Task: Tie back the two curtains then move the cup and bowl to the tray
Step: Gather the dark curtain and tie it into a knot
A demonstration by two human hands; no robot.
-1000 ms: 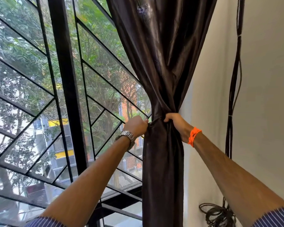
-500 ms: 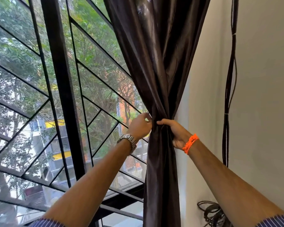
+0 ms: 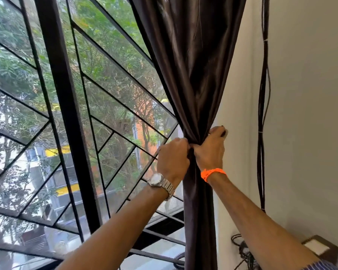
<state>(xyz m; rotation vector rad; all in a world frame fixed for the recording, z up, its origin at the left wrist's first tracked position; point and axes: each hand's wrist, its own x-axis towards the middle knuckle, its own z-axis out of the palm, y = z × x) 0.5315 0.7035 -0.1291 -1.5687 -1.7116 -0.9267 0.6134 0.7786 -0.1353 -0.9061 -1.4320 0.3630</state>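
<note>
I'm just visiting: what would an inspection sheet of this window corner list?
Surface: nothing seen.
Job's things: dark brown satin curtain, bunched at mid-height; cup, bowl, tray nothing seen.
Clutter: dark-framed white square, low right.
Grippers: left hand and right hand both grip the bunched curtain.
Cables: black cables hang down the cream wall; a coil lies below.
Surroundings: black-barred glass window, trees outside.

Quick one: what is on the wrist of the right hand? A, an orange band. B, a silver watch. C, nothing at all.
A: an orange band circles the wrist of the right hand, which grips the gathered curtain; the silver watch sits below the left hand.
</note>
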